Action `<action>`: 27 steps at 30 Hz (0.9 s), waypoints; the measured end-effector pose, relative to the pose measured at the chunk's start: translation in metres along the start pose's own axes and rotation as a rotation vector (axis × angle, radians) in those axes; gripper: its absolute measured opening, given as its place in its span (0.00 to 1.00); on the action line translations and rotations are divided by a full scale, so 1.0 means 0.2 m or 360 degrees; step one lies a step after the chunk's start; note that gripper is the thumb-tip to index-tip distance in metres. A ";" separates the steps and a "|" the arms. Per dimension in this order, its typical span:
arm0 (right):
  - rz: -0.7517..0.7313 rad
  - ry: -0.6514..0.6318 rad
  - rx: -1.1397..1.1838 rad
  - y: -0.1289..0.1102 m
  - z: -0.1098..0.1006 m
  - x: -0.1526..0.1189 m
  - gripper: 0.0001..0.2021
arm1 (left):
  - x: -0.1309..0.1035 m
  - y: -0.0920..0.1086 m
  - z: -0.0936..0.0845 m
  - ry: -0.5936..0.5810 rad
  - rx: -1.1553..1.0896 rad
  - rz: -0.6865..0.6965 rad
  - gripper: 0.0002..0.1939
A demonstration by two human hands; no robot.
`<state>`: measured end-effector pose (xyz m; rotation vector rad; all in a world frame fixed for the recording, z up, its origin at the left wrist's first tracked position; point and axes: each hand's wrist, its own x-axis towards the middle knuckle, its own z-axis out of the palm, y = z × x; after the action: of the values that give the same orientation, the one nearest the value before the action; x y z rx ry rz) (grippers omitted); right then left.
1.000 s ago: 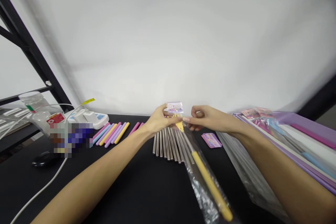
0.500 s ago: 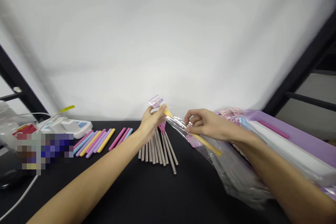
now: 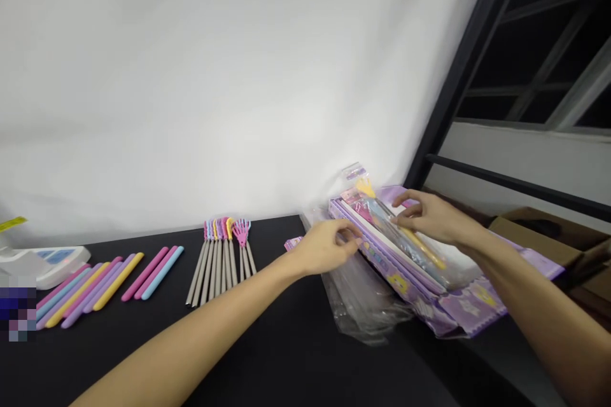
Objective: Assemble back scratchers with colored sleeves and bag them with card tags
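A yellow back scratcher in a clear bag lies slanting over the open purple printed box, its hand-shaped head toward the wall. My right hand is above the box, with fingers curled at the middle of this bagged scratcher. To the left of the box, my left hand hovers over a pile of clear plastic bags. Its thumb and fingers are bent but apart, holding nothing I can see. Metal back scratcher rods with pink, blue, purple and yellow heads lie in a row left of that hand.
Coloured handle tubes lie in two groups on the black table. A white power strip sits at the far left. Cardboard boxes stand beyond the table at right, behind a black frame bar.
The view has turned right. The bagged yellow scratcher has gone from between both hands to the purple box, with my right hand. My left hand has let go of it.
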<state>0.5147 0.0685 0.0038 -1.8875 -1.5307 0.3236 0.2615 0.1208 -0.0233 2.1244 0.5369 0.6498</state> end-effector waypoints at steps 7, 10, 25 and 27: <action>0.0084 -0.0105 -0.0823 -0.03 0.07 -0.07 0.08 | 0.02 -0.03 0.06 -0.0046 0.0121 0.0105 0.11; 0.0078 -0.0225 -0.1055 -0.08 0.06 -0.07 0.04 | 0.00 -0.05 0.04 0.0004 0.0131 0.0126 0.11; -0.0391 0.0086 -0.0536 -0.89 0.17 0.05 0.07 | -0.20 0.02 -0.51 0.0031 0.0343 -0.0032 0.12; -0.0451 -0.0025 -0.0445 -1.00 0.25 0.06 0.07 | -0.30 0.04 -0.64 -0.0038 0.0426 -0.0119 0.12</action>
<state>0.3351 0.1129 0.0963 -1.8401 -1.9059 -0.0048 0.1370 0.1567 0.0348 2.3449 0.7202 0.5339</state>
